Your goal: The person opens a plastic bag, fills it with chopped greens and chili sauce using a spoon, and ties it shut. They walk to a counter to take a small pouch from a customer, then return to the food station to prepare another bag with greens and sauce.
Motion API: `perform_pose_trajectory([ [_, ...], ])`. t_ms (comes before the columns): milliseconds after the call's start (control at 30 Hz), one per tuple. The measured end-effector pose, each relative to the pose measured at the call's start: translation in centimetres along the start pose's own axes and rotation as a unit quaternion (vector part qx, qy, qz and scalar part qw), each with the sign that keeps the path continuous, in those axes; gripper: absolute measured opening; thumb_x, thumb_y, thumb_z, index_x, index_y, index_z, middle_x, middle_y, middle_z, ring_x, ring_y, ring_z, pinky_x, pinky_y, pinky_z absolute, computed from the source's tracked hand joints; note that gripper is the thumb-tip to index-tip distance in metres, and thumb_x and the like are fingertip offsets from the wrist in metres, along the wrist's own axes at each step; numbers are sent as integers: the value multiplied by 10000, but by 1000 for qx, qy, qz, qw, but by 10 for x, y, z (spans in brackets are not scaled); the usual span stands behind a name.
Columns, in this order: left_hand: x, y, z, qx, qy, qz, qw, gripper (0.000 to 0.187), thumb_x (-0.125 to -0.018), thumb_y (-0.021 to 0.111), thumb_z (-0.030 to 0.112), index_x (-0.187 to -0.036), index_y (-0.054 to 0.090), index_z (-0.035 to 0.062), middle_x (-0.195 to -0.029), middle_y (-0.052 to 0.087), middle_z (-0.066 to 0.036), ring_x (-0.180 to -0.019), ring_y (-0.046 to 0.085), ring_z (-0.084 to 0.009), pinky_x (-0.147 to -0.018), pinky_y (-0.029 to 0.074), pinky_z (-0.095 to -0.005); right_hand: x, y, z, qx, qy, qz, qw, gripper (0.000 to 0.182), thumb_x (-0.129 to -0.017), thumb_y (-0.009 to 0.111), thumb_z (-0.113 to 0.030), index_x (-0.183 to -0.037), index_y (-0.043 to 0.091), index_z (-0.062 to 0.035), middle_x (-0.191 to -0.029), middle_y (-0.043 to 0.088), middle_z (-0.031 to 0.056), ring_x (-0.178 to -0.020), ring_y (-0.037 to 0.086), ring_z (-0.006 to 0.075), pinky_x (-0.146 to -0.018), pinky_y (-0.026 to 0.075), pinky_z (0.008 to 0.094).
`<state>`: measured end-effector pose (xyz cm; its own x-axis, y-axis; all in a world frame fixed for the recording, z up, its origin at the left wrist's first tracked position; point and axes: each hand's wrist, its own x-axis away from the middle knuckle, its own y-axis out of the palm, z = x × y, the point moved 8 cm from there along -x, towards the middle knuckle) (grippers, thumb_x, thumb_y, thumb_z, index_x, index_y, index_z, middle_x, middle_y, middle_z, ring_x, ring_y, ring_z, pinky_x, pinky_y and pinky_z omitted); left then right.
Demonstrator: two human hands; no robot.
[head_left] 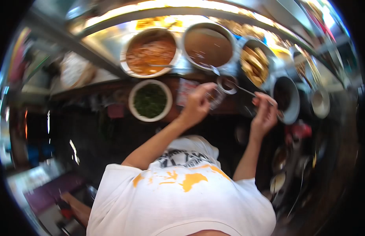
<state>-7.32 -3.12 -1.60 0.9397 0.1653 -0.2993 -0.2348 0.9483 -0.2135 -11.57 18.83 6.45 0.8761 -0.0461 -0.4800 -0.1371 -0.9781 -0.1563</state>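
Observation:
My left hand (196,105) is closed around a clear, shiny plastic bag (218,99), blurred by motion. In my right hand (265,115), the fingers pinch the thin metal handle of a spoon (245,91). Its far end reaches into a small white-rimmed cup (233,91) with dark contents, just beyond the bag. To the left of my left hand stands a white bowl (131,101) of chopped green leaves (150,99). A grey-blue bowl (295,98) with something dark inside is right beside my right hand.
Behind my hands stand a pot (123,59) of orange-red food, a pot (185,43) of brown liquid and a bowl of yellowish pieces (255,65). A metal bar (182,12) crosses above them. Another person's arm (76,204) shows at the lower left.

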Motion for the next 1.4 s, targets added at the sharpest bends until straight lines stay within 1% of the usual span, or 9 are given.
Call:
perform_pose_trajectory([
  [133,11,-26,34,-8,73,18,997,488,-730,477,-60,-1209,550,-5,-1217,569,-193,-1165,541,-366,-1010,423,-419,-1,33,60,46,2,-86,995,216,-1002,495,-129,-1050,632,30,-1038,665,143,-883,671,211,-783,576,317],
  [233,20,-34,39,36,56,29,997,502,-721,529,-100,-1215,523,-8,-1199,562,-178,-1126,558,-339,-964,434,-391,4,51,86,139,9,-162,977,280,-1004,489,-187,-1093,632,36,-1033,668,175,-972,657,252,-847,547,340],
  [300,27,-50,52,39,53,15,998,516,-742,507,-119,-1244,528,-1,-1212,561,-149,-1031,587,-287,-857,457,-349,-6,62,83,220,-107,-154,957,273,-998,496,-190,-1095,641,21,-1011,673,177,-949,656,281,-848,524,367],
  [633,85,-154,105,101,13,135,986,599,-757,485,-169,-1308,546,61,-1230,584,-91,-698,512,-131,-573,394,-250,-4,152,-43,179,-234,-125,947,261,-995,498,-182,-1084,643,17,-1039,658,166,-975,628,290,-851,504,380],
  [800,111,-186,107,60,-13,156,986,657,-787,445,-176,-1374,511,111,-1362,526,-57,-1021,581,-144,-624,416,-228,20,191,-80,110,-227,-190,949,247,-990,500,-165,-1074,641,19,-1049,647,159,-987,608,290,-846,494,383],
  [933,131,-212,117,64,-6,209,976,663,-755,451,-179,-1346,534,110,-1152,564,-53,-706,494,-97,-559,358,-227,50,222,-102,46,-241,-254,936,208,-976,507,-116,-1052,635,28,-1031,630,148,-965,585,273,-832,480,372],
  [1200,163,-267,139,-48,17,288,956,617,-752,448,-150,-1307,563,96,-1144,626,-51,-699,485,-60,-623,407,-197,98,254,-133,-64,-203,-348,913,167,-928,541,-111,-938,662,4,-945,650,151,-912,604,294,-820,480,389],
  [1300,179,-290,144,81,-51,290,952,561,-799,451,-111,-1295,589,115,-1139,639,-12,-663,458,-6,-618,419,-178,108,261,-140,-46,-176,-360,915,92,-870,603,-9,-928,673,-18,-954,663,134,-894,623,259,-760,492,332],
  [1400,194,-303,99,66,-166,269,946,507,-824,478,-24,-1306,589,90,-721,541,62,-583,452,1,-584,434,-172,112,265,-142,-54,-165,-380,909,110,-861,585,24,-929,666,-8,-943,658,113,-838,615,202,-729,476,279],
])
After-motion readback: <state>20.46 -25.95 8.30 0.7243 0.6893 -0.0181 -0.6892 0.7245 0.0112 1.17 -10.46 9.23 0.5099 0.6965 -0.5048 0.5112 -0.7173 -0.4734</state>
